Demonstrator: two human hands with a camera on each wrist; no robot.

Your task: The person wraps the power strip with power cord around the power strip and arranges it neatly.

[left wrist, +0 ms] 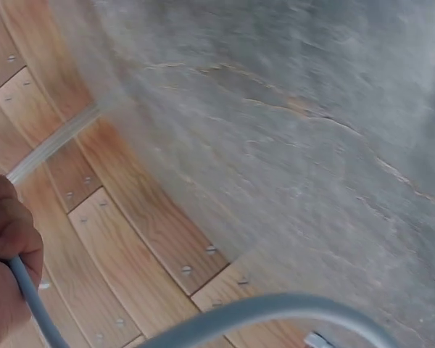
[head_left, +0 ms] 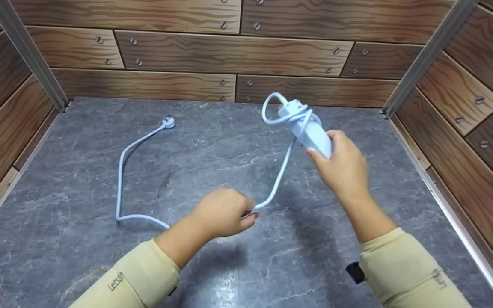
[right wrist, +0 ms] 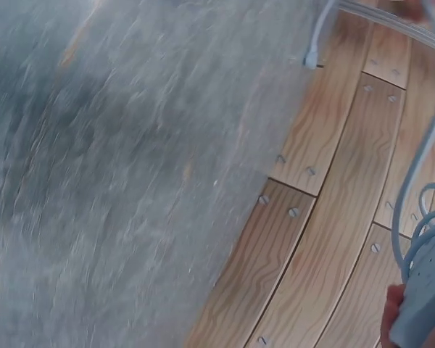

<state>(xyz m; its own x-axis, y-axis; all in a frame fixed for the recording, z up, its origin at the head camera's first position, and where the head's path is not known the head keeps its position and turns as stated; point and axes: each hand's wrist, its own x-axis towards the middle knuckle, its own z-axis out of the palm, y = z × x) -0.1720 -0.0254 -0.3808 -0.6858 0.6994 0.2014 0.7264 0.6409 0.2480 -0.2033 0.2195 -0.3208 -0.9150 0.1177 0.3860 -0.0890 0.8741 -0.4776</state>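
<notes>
A white power strip (head_left: 317,137) is held up in my right hand (head_left: 345,169), thumb on one side and fingers on the other. Part of its cord wraps round the far end, with one loop sticking out to the left. From there the cord (head_left: 281,173) runs down to my left hand (head_left: 225,213), which grips it between thumb and curled fingers. Past the left wrist, the cord bends across the tabletop to a plug (head_left: 168,122) at the back left. In the right wrist view, the power strip (right wrist: 425,290) shows at the lower right edge.
The grey marbled tabletop (head_left: 79,171) is enclosed by wood-patterned panels (head_left: 229,53) at the back and both sides. Metal posts (head_left: 432,53) stand at the back corners. A metal strip (head_left: 464,233) edges the right side.
</notes>
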